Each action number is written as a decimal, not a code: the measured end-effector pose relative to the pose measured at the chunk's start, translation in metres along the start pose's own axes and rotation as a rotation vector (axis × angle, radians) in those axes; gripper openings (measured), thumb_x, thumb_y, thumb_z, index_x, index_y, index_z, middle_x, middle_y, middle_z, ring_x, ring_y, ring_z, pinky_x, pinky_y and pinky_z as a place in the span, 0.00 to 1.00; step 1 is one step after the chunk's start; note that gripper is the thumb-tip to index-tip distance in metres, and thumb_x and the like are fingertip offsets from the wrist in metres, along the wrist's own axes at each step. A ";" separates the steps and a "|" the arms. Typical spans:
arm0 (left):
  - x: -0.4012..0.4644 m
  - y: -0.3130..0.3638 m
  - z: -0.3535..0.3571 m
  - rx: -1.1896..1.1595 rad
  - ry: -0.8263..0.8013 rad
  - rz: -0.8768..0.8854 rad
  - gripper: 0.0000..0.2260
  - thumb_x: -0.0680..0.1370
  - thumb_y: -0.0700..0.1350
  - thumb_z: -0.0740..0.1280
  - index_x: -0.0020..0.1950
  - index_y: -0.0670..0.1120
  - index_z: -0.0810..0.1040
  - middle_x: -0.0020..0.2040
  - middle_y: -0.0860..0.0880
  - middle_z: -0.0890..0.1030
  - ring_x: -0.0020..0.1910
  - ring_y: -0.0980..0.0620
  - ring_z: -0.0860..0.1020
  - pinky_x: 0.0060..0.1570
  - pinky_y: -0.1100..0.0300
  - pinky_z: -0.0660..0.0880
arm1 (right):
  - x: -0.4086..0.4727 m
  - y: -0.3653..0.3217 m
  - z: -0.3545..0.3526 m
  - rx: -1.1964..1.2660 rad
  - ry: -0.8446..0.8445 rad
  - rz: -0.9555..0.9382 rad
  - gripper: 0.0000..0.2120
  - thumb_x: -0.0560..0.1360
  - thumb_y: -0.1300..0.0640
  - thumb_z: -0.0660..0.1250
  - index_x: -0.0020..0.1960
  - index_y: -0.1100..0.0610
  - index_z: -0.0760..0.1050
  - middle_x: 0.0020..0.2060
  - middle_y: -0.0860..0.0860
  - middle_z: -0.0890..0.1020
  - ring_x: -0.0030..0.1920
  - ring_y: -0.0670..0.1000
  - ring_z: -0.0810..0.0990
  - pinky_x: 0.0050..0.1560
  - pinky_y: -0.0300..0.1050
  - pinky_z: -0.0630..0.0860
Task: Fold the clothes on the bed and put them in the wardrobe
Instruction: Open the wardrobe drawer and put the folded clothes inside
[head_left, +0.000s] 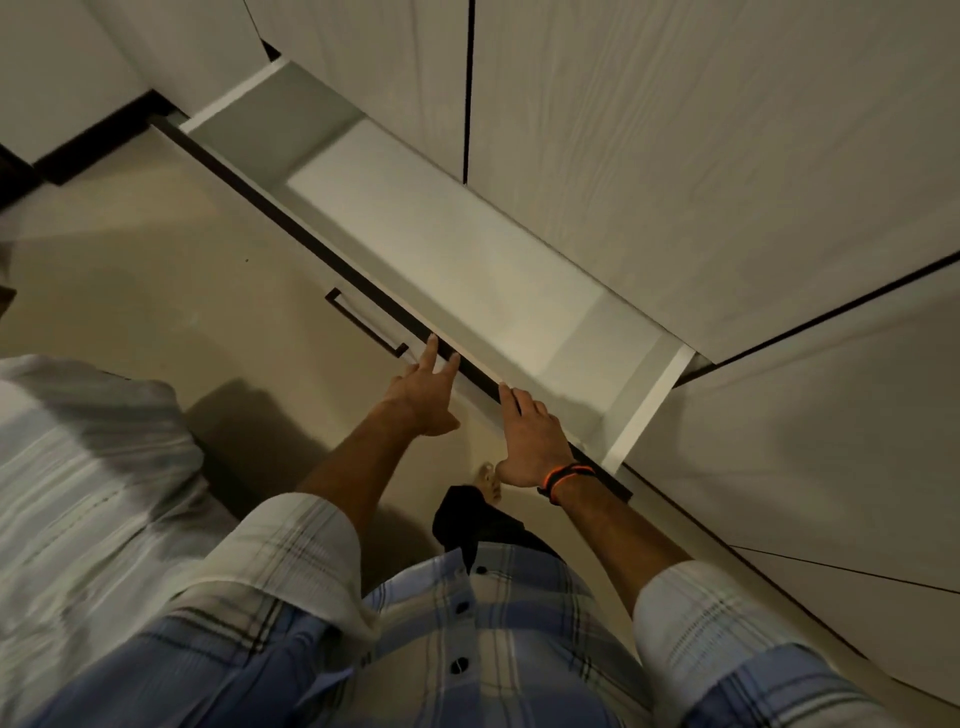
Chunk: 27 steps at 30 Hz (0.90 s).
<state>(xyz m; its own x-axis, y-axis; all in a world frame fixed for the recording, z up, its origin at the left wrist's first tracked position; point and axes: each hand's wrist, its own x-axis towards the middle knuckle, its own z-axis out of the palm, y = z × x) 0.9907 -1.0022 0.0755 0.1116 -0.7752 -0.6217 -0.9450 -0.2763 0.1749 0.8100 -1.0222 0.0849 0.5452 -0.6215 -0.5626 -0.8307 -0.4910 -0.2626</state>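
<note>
Wardrobe (675, 156) panels in pale wood grain fill the upper right of the view. Below them, 1 drawer (441, 249) stands pulled out, its pale interior holding nothing visible. A dark bar handle (363, 322) sits on the drawer front. Striped fabric (88, 467), blurred, lies at the left edge; whether it is bedding or clothes cannot be told. The left hand (423, 392) has straight fingers touching the drawer's dark front edge, grasping nothing. The right hand (530, 439), with an orange-and-black wristband (566, 475), rests flat on the same edge, fingers relaxed, grasping nothing.
</note>
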 end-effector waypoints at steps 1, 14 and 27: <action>-0.009 0.002 0.009 -0.025 0.011 -0.008 0.46 0.75 0.54 0.72 0.81 0.50 0.44 0.79 0.42 0.34 0.76 0.35 0.57 0.71 0.43 0.63 | -0.010 -0.001 0.006 -0.023 0.000 0.001 0.55 0.66 0.53 0.74 0.80 0.59 0.41 0.76 0.57 0.56 0.72 0.60 0.62 0.68 0.52 0.65; -0.114 0.047 0.111 -0.481 -0.003 -0.022 0.44 0.76 0.48 0.71 0.81 0.50 0.44 0.81 0.42 0.44 0.78 0.43 0.55 0.74 0.54 0.59 | -0.092 -0.002 0.045 0.055 -0.117 -0.024 0.49 0.68 0.60 0.72 0.79 0.61 0.47 0.76 0.58 0.56 0.73 0.60 0.61 0.71 0.50 0.66; -0.168 0.099 0.134 -0.965 0.167 -0.418 0.33 0.78 0.39 0.68 0.79 0.44 0.55 0.75 0.43 0.66 0.69 0.43 0.72 0.68 0.49 0.71 | -0.109 0.023 0.059 0.336 -0.362 -0.217 0.40 0.70 0.66 0.72 0.77 0.56 0.58 0.72 0.54 0.70 0.70 0.55 0.70 0.63 0.44 0.70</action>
<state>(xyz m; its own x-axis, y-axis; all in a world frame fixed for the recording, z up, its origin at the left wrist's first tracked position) 0.8372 -0.8235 0.0951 0.4812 -0.5623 -0.6725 -0.1860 -0.8152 0.5485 0.7250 -0.9299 0.0943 0.6839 -0.2485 -0.6859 -0.7259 -0.3258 -0.6058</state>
